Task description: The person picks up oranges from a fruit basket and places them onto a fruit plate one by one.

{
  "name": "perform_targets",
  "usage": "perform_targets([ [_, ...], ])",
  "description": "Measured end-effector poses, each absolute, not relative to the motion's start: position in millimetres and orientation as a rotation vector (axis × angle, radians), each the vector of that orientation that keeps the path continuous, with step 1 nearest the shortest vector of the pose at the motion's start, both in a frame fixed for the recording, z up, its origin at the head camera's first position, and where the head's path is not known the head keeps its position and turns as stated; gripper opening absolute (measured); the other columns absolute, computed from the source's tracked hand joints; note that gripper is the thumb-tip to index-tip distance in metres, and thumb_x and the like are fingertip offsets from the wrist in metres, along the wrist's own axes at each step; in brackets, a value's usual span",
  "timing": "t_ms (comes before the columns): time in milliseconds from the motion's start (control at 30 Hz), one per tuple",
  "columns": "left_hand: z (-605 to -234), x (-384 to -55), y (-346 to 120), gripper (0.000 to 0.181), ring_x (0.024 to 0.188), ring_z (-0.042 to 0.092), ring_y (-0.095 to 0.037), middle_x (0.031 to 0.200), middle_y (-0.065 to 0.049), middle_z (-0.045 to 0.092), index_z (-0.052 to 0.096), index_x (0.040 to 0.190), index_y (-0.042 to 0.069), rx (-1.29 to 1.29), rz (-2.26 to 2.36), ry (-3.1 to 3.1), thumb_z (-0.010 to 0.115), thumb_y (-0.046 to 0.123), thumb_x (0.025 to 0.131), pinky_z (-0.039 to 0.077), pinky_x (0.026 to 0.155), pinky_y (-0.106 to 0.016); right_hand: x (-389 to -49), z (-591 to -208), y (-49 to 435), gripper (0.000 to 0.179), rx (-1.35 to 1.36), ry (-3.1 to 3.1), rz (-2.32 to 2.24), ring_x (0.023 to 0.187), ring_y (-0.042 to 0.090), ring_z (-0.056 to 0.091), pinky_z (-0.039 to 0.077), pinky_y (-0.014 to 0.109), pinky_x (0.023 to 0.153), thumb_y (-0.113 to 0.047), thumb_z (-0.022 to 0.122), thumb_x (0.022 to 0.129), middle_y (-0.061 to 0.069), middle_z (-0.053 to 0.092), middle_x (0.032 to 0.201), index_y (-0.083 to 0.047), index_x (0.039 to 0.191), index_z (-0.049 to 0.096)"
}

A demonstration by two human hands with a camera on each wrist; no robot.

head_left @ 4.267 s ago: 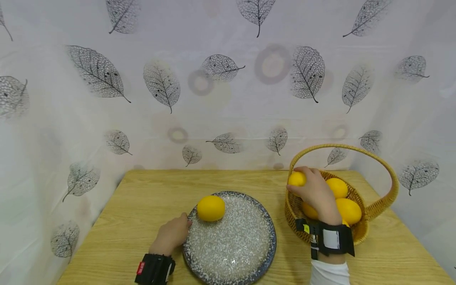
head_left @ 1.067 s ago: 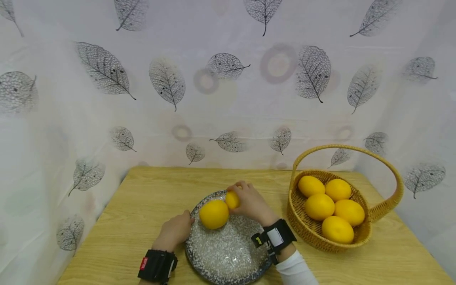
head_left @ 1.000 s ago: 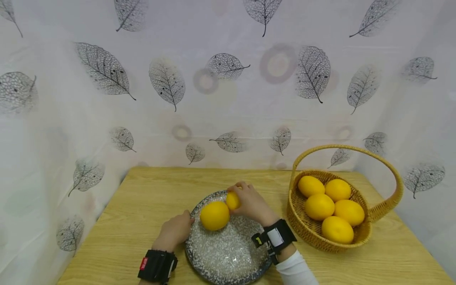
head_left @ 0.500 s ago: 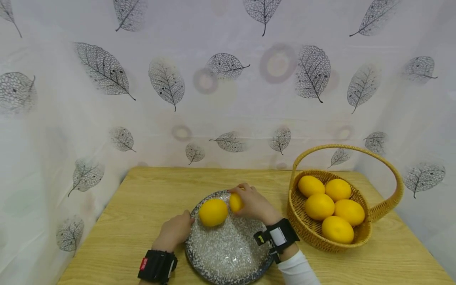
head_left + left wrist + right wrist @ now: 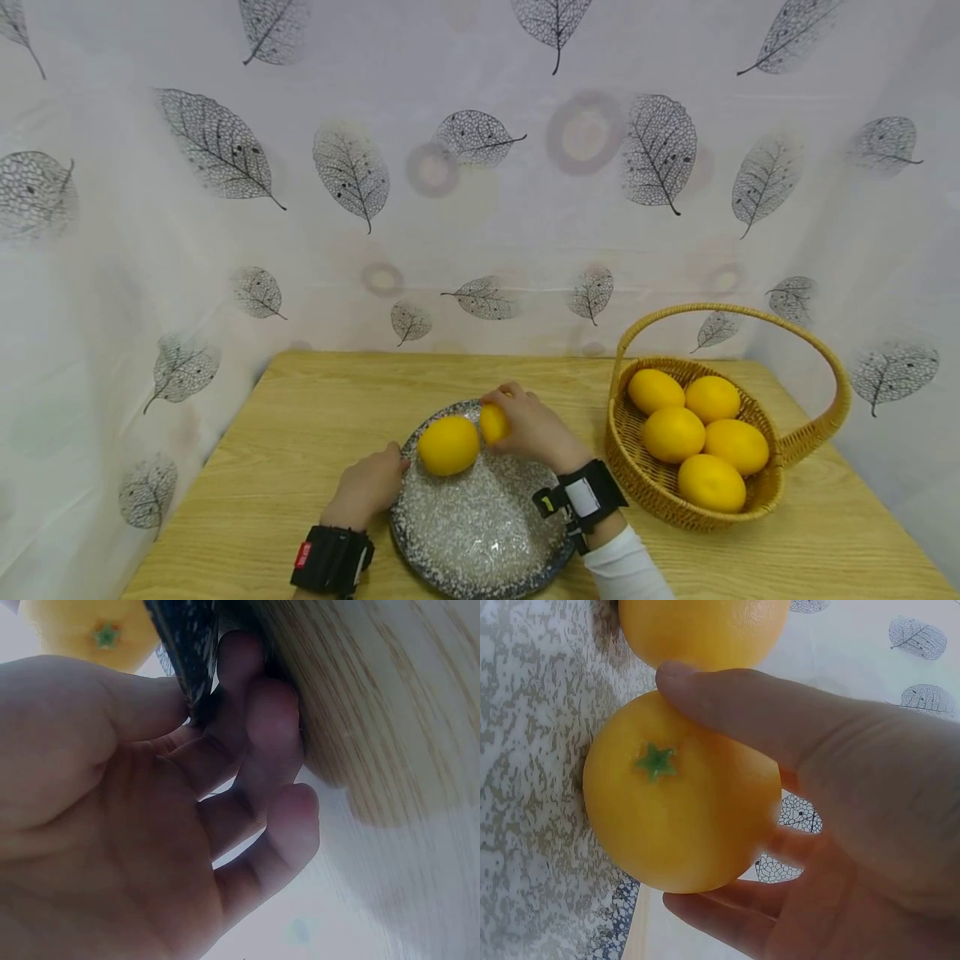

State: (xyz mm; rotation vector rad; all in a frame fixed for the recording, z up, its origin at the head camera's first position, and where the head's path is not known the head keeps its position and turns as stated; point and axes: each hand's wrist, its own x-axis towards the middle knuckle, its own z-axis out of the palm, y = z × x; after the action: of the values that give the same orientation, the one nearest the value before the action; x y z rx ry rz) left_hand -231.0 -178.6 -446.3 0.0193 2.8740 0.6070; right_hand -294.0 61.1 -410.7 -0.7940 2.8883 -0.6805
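My right hand (image 5: 531, 429) holds an orange (image 5: 493, 423) at the back of the speckled grey plate (image 5: 480, 533). In the right wrist view this orange (image 5: 675, 817) shows a green star-shaped stem mark and appears to rest on the plate, thumb on one side and fingers on the other. Just left of it a second orange (image 5: 448, 446) lies on the plate. At the plate's left edge, my left hand (image 5: 371, 483) pinches the dark rim (image 5: 187, 652), with the thumb above and fingers curled beneath, as the left wrist view shows.
To the right stands a wicker basket (image 5: 626, 475) with a tall arched handle (image 5: 813, 350) and several oranges (image 5: 673, 435) inside. All this is on a wooden table (image 5: 322, 392). A leaf-patterned sheet (image 5: 480, 225) hangs behind and at both sides.
My right hand has brought an orange from the basket to the plate, beside the other one. Over the last second both oranges shifted only slightly. My left hand stays on the rim.
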Motion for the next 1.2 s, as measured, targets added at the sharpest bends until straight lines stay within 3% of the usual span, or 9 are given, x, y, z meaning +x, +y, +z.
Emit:
perform_targets([
  [867, -447.4, -232.3, -178.1, 0.03, 0.076, 0.062, -0.027, 0.094, -0.023, 0.072, 0.06, 0.111, -0.009, 0.024, 0.601, 2.878, 0.05, 0.017, 0.098, 0.052, 0.065, -0.048, -290.2, -403.7, 65.7, 0.068, -0.762, 2.877, -0.689, 0.112, 0.038, 0.052, 0.055, 0.051, 0.082, -0.023, 0.081, 0.073, 0.019, 0.048, 0.14, -0.011, 0.135, 0.056],
  [1200, -445.5, -231.5, -178.0, 0.029, 0.069, 0.055, -0.024, 0.087, -0.018, 0.069, 0.06, 0.108, -0.008, 0.013, 0.599, 2.868, 0.049, 0.018, 0.1, 0.048, 0.06, -0.042, -290.6, -399.6, 66.1, 0.064, -0.76, 2.884, -0.697, 0.117, 0.042, 0.05, 0.054, 0.053, 0.088, -0.022, 0.08, 0.075, 0.021, 0.048, 0.142, -0.011, 0.134, 0.057],
])
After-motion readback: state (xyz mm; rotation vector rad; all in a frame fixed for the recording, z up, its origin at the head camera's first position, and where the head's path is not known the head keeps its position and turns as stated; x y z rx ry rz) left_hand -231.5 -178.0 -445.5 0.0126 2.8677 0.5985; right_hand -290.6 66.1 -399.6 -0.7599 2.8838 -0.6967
